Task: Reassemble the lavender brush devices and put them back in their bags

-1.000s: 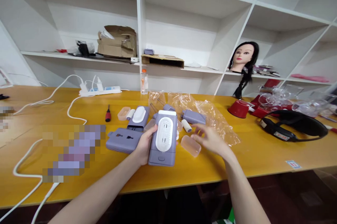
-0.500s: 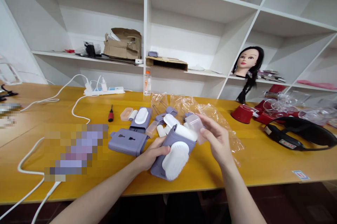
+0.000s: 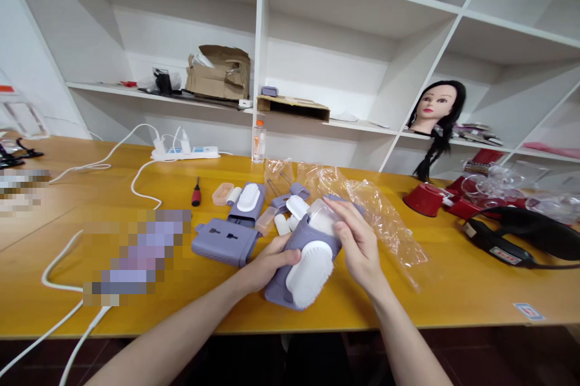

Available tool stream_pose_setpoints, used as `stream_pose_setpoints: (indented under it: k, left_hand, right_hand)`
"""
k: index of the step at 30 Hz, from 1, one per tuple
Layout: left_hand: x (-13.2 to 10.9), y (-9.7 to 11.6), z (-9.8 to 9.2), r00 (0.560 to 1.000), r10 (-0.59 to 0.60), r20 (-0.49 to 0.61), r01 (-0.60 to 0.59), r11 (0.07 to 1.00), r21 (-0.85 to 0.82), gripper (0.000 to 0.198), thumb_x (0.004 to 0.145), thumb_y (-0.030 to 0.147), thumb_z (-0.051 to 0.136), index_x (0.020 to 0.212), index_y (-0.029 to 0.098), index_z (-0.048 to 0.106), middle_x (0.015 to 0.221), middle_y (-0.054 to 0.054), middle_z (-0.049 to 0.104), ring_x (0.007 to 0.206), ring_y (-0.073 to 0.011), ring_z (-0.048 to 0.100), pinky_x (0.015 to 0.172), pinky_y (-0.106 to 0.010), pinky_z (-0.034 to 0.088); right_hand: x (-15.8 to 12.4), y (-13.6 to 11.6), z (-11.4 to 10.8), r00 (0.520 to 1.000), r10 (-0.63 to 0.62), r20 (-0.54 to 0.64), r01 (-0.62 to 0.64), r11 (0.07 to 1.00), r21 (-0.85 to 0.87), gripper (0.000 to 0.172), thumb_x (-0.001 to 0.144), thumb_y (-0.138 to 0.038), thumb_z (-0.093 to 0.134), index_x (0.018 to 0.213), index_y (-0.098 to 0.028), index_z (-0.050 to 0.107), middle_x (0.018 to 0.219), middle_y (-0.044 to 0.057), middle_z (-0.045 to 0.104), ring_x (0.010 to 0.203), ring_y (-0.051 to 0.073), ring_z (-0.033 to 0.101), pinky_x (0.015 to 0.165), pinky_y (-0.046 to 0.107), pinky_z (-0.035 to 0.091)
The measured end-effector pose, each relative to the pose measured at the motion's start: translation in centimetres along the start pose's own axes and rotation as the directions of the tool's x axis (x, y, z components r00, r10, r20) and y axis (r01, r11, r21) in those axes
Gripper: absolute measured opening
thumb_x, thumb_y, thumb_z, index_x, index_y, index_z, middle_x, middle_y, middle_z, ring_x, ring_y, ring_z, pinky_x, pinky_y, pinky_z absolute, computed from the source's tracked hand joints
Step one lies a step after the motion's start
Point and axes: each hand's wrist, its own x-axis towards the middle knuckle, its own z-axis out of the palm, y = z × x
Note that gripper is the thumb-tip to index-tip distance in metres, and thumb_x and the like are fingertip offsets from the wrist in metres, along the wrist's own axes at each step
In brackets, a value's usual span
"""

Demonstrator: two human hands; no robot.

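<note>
**Blurred and hidden around my grip**
A pixelated patch [image 3: 136, 256] blurs whatever lies on the yellow table [image 3: 475, 295] beside my left hand [image 3: 267, 262]; my right hand [image 3: 356, 241] covers part of the translucent case [image 3: 321, 217], and the small card [image 3: 528, 312] is too small to read.

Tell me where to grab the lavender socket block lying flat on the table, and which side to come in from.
Best to pinch the lavender socket block across its long straight edges, coming from above and the left. It lies flat with the socket face up, so those edges are open, while its right end sits close to the left hand, which crowds that side.
</note>
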Motion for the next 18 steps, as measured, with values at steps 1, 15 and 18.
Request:
stream_pose_setpoints:
  k: [1,15,18]
  left_hand:
    - [0.02,-0.01,0.04,1.000,-0.002,-0.002,0.002,1.000,-0.002,0.048,0.070,0.044,0.064,0.109,0.017,0.062,0.092,-0.004,0.063,0.083,-0.0177,0.051,0.072,-0.025,0.039]
    - [-0.15,-0.30,0.36,0.999,-0.034,-0.012,0.033,0.998,-0.055,0.041,0.067,0.047,0.066,0.089,0.013,0.065,0.073,-0.003,0.058,0.063,-0.0130,0.046,0.058,-0.024,0.034]
    - [-0.01,-0.46,0.18,0.997,-0.063,-0.052,0.060,0.996,-0.064,0.037,0.066,0.046,0.066,0.081,0.013,0.065,0.069,-0.003,0.058,0.060,-0.0130,0.046,0.056,-0.024,0.033]
  right_hand:
    - [-0.08,0.05,0.02,1.000,-0.006,-0.002,0.006,1.000,-0.008,0.036,0.090,-0.021,0.039,0.123,-0.029,0.052,0.112,0.005,0.054,0.104,0.019,0.051,0.088,0.036,0.041]
    - [-0.27,0.24,-0.35,0.983,0.045,0.175,-0.051,0.998,0.027,0.033,0.092,-0.027,0.038,0.120,-0.026,0.056,0.111,0.005,0.057,0.102,0.018,0.054,0.089,0.033,0.042]
    - [-0.47,0.53,0.24,0.985,0.074,0.154,-0.081,0.996,0.037,0.033,0.092,-0.028,0.038,0.119,-0.024,0.056,0.111,0.006,0.057,0.102,0.019,0.054,0.089,0.033,0.041]
